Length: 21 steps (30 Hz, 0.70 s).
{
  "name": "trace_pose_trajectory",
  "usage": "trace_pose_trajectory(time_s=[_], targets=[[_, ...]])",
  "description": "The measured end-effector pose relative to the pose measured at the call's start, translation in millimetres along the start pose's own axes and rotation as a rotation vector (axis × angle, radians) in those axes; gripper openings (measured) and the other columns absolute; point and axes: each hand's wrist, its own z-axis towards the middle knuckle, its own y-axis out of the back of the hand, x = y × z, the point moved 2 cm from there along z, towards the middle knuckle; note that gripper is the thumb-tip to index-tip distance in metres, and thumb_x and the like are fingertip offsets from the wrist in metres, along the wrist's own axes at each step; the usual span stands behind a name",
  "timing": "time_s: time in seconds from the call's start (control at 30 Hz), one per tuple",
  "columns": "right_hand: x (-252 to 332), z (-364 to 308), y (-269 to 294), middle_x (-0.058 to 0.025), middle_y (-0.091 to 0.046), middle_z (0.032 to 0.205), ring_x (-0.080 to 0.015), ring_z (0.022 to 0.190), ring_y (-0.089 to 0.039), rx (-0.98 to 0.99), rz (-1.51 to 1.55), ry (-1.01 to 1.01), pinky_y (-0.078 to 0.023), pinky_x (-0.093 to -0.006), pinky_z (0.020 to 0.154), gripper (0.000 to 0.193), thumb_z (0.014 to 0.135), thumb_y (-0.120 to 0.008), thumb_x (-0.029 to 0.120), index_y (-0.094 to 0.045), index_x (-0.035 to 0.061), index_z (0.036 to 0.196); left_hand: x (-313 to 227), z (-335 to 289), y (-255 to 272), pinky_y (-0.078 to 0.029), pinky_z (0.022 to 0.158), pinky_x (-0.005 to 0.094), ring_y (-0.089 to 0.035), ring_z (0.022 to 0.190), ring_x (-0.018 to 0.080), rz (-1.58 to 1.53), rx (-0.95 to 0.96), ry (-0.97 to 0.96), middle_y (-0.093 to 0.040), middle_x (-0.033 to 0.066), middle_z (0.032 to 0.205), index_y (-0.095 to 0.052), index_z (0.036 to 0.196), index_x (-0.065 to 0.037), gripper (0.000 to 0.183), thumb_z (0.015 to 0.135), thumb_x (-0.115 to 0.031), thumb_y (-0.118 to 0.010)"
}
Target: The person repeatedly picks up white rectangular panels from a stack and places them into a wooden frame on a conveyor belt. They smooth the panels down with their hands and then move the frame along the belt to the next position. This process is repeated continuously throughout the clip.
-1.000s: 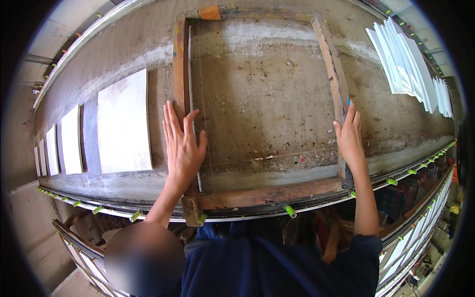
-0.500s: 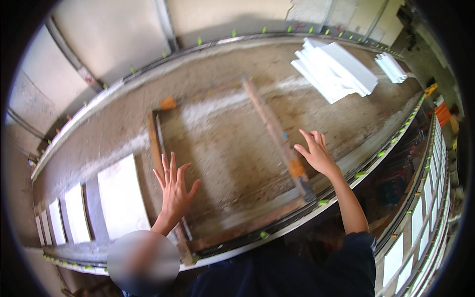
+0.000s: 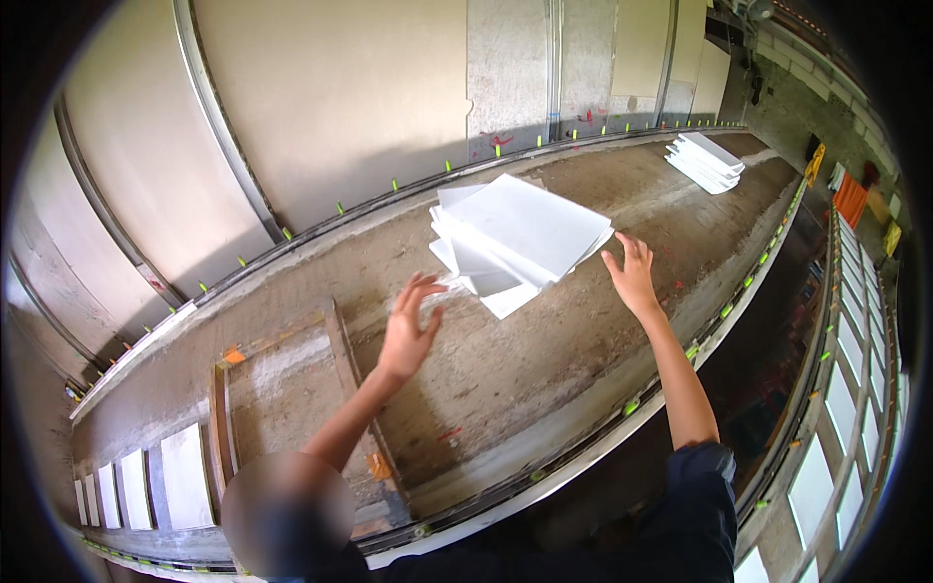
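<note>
A loose, uneven stack of white rectangular sheets (image 3: pixel 530 223) lies on the long brown table, in front of my hands. My left hand (image 3: pixel 410 328) hovers just short of the stack's near left side, fingers apart and holding nothing. By the stack's right corner is my right hand (image 3: pixel 635 275), also empty, with thumb and fingers spread. Whether its fingertips touch the sheets I cannot tell. Below and left of my left hand, a wooden frame (image 3: pixel 347 364) with orange patches rests on the table.
A smaller white stack (image 3: pixel 707 162) sits farther along the table (image 3: pixel 505 389). White sheets (image 3: pixel 188 478) are laid in a row at the left end. Green clips (image 3: pixel 632 408) line both table edges. A second long table with white sheets (image 3: pixel 821 491) stands at the right. Tall pale panels (image 3: pixel 330 87) rise behind.
The view has shifted right along the table, so the frame sits farther left. Both hands have moved from beside the frame to the large white stack.
</note>
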Motion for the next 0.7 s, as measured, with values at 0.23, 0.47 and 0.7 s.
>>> trace_pose_trajectory(time_s=[0.23, 0.47, 0.7], targets=[[-42, 65, -31, -0.0265, -0.036, 0.128, -0.0399, 0.123, -0.026, 0.230, 0.023, -0.125, -0.029, -0.0499, 0.103, 0.078, 0.084, -0.060, 0.046, -0.034, -0.0093, 0.132, -28, 62, -110, -0.040, 0.090, 0.0432, -0.048, 0.103, 0.0350, 0.049, -0.039, -0.073, -0.057, 0.0157, 0.108, -0.055, 0.110, -0.005, 0.028, 0.083, -0.007, -0.059], [-52, 83, -42, -0.0237, -0.040, 0.122, -0.0364, 0.117, -0.031, 0.197, 0.042, -0.142, -0.029, -0.0458, 0.100, 0.076, 0.074, -0.070, 0.044, -0.043, -0.0093, 0.121, -27, 60, -141, -0.040, 0.092, 0.0420, -0.047, 0.106, 0.0346, 0.167, -0.041, 0.031, -0.056, 0.0151, 0.108, -0.052, 0.113, -0.002, 0.035, 0.081, -0.012, -0.062], [-56, 99, -43, -0.0212, -0.050, 0.109, -0.0303, 0.110, -0.043, 0.161, 0.383, -0.342, -0.035, -0.0421, 0.095, 0.065, 0.071, -0.076, 0.034, -0.044, -0.0027, 0.114, -23, 63, -142, -0.039, 0.097, 0.0402, -0.047, 0.111, 0.0328, 0.088, -0.030, 0.146, -0.057, 0.0127, 0.113, -0.054, 0.114, -0.006, 0.043, 0.075, -0.015, -0.070]])
